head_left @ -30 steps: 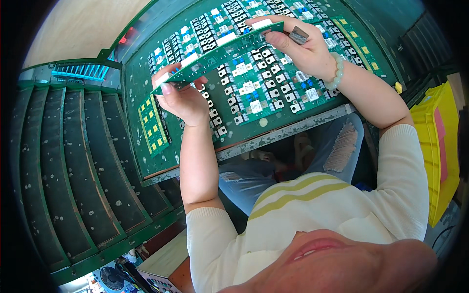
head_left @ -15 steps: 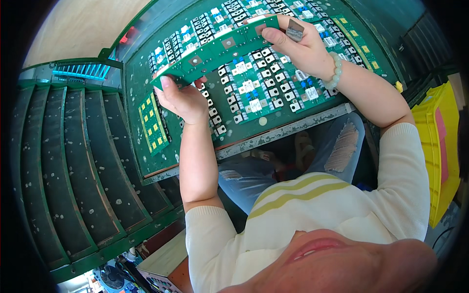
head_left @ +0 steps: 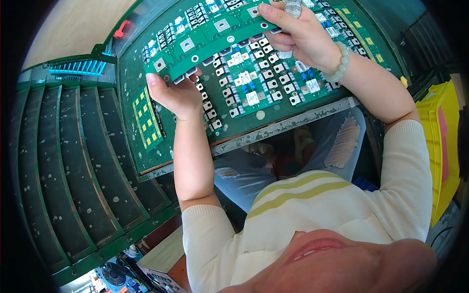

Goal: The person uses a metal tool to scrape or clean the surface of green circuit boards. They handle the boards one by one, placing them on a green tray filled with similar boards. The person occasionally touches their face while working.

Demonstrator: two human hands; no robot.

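A long green circuit board (head_left: pixel 207 40) is held above the table between my two hands. Its flat face shows a row of square metal pads and round holes, and dark parts stick out under its near edge. My left hand (head_left: pixel 177 96) grips the left end, thumb on top and fingers beneath. At the right end, my right hand (head_left: pixel 309 40) pinches the board with its thumb on the face. A greyish, flat piece (head_left: pixel 293 8) shows at the back of the right hand's fingers; its kind is unclear. Below lie several populated circuit boards (head_left: pixel 252 98) with white blocks and black tabbed components.
Under the boards is a green worktable with a worn metal front edge (head_left: pixel 288 128). A dark green slatted rack (head_left: pixel 73 171) stands at the left, a yellow bin (head_left: pixel 432 156) at the right. Boards with yellow pads (head_left: pixel 148 119) lie at the table's left and right sides.
The held board has tilted so more of its padded face shows, and dark parts now appear below its near edge. Both hands have turned with it, keeping their grip.
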